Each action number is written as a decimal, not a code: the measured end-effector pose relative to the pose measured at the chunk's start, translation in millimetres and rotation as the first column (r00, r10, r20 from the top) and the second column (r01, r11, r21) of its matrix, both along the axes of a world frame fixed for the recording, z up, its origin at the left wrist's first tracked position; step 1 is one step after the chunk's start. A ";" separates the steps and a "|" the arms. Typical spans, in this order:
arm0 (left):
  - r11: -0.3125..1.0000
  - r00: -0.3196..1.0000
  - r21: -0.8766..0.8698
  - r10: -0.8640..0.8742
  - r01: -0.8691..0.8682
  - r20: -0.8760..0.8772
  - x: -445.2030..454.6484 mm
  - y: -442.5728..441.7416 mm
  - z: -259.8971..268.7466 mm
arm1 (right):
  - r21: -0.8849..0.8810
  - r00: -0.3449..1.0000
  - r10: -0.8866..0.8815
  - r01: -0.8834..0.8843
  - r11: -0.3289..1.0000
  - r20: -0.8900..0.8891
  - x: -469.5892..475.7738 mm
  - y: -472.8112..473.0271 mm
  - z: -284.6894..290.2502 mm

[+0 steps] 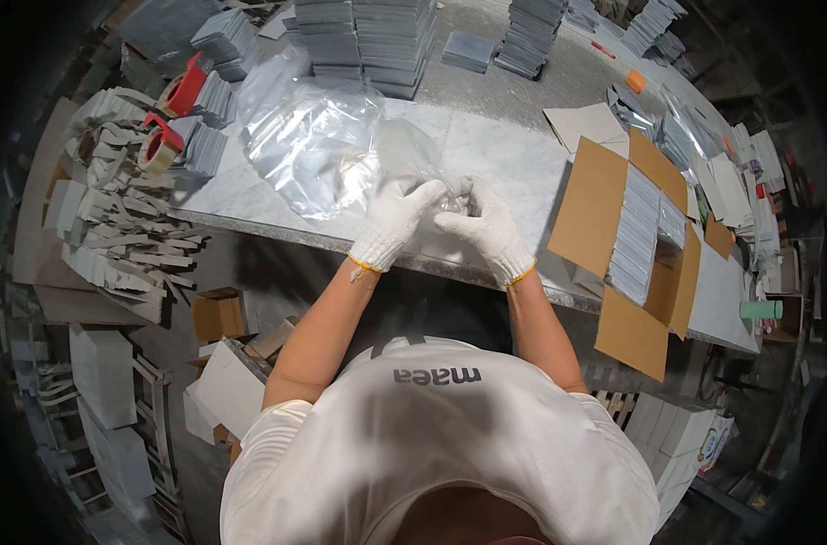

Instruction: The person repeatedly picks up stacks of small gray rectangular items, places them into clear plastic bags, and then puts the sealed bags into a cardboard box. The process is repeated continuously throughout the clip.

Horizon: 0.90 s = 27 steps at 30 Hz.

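A white knit work glove with a yellow cuff edge covers my left hand [396, 218], and my right hand [485, 221] wears a matching one. Between them, both hands pinch the edge of a thin clear plastic bag [408, 146]. Its body spreads away from me over the pale marble-look slab [502, 150]. My fingertips nearly meet, and the folds of film partly hide them. Left of that bag lies a heap of clear plastic bags [311, 139], crumpled and shiny, close to my left hand.
An open cardboard box [587, 204] with wrapped tile packs [635, 235] stands at the right. Tall stacks of grey tiles [359, 41] rise at the back. Two red tape dispensers [161, 143] rest on tiles at the left, near a pile of pale strips [124, 218].
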<state>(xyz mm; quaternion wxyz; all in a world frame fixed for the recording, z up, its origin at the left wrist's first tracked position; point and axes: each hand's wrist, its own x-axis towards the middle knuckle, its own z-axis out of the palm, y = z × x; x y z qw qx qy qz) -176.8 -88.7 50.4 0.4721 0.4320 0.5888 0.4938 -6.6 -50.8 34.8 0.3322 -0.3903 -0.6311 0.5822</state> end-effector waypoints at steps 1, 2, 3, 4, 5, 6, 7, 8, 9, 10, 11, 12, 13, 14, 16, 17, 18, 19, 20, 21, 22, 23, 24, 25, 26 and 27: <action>1.000 0.998 -0.001 0.002 -0.002 -0.058 -4.7 1.7 -1.6 | -0.100 0.996 0.028 -0.037 0.994 -0.089 2.8 2.3 -3.6; 1.000 0.996 -0.013 -0.021 0.020 -0.082 -8.3 1.6 -1.8 | -0.196 0.982 0.048 -0.084 0.977 -0.180 5.4 4.0 -7.2; 0.999 0.990 -0.017 -0.035 0.033 -0.134 -11.2 2.1 0.0 | -0.233 0.977 0.001 -0.052 0.971 -0.214 6.6 5.0 -11.1; 0.999 0.981 -0.022 -0.049 0.046 -0.186 -13.7 2.7 0.9 | -0.270 0.968 -0.047 -0.022 0.963 -0.245 7.5 5.7 -15.0; 0.998 0.970 -0.027 -0.063 0.058 -0.237 -15.2 2.8 1.1 | -0.308 0.957 -0.095 0.007 0.952 -0.273 7.5 6.3 -17.7; 0.999 0.975 0.015 -0.040 0.044 -0.218 -15.6 2.6 1.2 | -0.315 0.938 -0.147 0.043 0.948 -0.314 5.9 6.5 -19.1; 0.998 0.980 0.057 -0.018 0.030 -0.198 -15.9 2.6 0.9 | -0.339 0.918 -0.175 0.047 0.939 -0.356 6.4 8.4 -23.1; 0.995 0.984 0.098 0.002 0.016 -0.176 -16.0 2.8 0.3 | -0.363 0.896 -0.203 0.051 0.930 -0.395 8.2 11.2 -29.3; 0.998 0.985 0.055 0.002 0.008 -0.175 -18.6 3.8 -0.1 | -0.386 0.871 -0.231 0.053 0.921 -0.434 9.1 13.3 -33.1; 1.000 0.985 0.011 0.002 0.000 -0.173 -25.8 5.6 -0.9 | -0.417 0.853 -0.288 0.092 0.904 -0.435 9.7 14.2 -36.0; 0.999 0.985 -0.033 0.000 -0.006 -0.171 -36.7 8.3 -3.0 | -0.449 0.832 -0.344 0.131 0.884 -0.435 10.3 14.8 -37.9; 0.994 0.950 0.104 0.012 0.022 -0.313 -54.4 12.2 -20.9 | -0.481 0.808 -0.402 0.171 0.860 -0.430 11.4 14.2 -39.8; 0.971 0.891 0.234 0.062 0.050 -0.450 -65.7 14.7 -21.9 | -0.491 0.791 -0.422 0.180 0.853 -0.443 14.6 14.9 -43.5; 0.992 0.970 0.067 0.115 -0.103 -0.213 -74.5 17.3 -21.2 | -0.501 0.773 -0.442 0.189 0.845 -0.455 19.6 16.1 -47.5; 0.971 0.958 -0.098 0.231 -0.217 0.168 -99.5 23.5 -21.1 | -0.495 0.758 -0.494 0.262 0.828 -0.426 23.0 14.1 -47.7; 0.971 0.919 -0.063 0.240 -0.232 0.313 -125.7 30.7 -31.1 | -0.485 0.761 -0.487 0.261 0.835 -0.429 25.4 13.1 -50.9; 0.942 0.829 -0.104 0.329 -0.318 0.452 -147.3 37.4 -31.2 | -0.474 0.764 -0.480 0.261 0.841 -0.431 29.3 13.4 -57.2; 0.906 0.710 -0.157 0.408 -0.393 0.574 -169.2 44.9 -31.0 | -0.462 0.768 -0.471 0.260 0.848 -0.434 32.6 13.6 -62.0; 0.890 0.703 -0.098 0.416 -0.446 0.577 -190.6 55.6 -23.2 | -0.496 0.744 -0.495 0.253 0.831 -0.450 35.7 12.2 -63.4; 0.867 0.696 -0.037 0.424 -0.497 0.580 -213.1 64.5 -11.4 | -0.530 0.718 -0.517 0.241 0.813 -0.467 38.3 10.1 -64.2; 0.839 0.897 0.340 0.441 -0.425 0.035 -239.0 69.2 -6.5 | -0.562 0.691 -0.540 0.230 0.795 -0.481 40.5 8.8 -64.8; 0.799 0.700 0.586 0.496 -0.135 -0.514 -268.7 69.5 1.9 | -0.608 0.654 -0.579 0.223 0.762 -0.486 41.3 8.3 -66.5; 0.731 0.852 0.543 0.521 -0.413 -0.054 -309.2 83.8 20.5 | -0.651 0.620 -0.615 0.212 0.729 -0.487 42.2 7.7 -71.5; 0.688 0.768 0.362 0.476 -0.629 0.429 -332.3 103.1 42.3 | -0.691 0.580 -0.658 0.214 0.691 -0.480 44.6 7.6 -77.3; 0.578 0.707 0.419 0.642 -0.700 0.297 -325.9 106.5 74.0 | -0.701 0.558 -0.677 0.220 0.679 -0.481 46.8 7.2 -80.6; 0.461 0.600 0.488 0.781 -0.741 0.174 -313.8 109.9 101.4 | -0.708 0.537 -0.694 0.232 0.668 -0.479 49.5 6.9 -83.2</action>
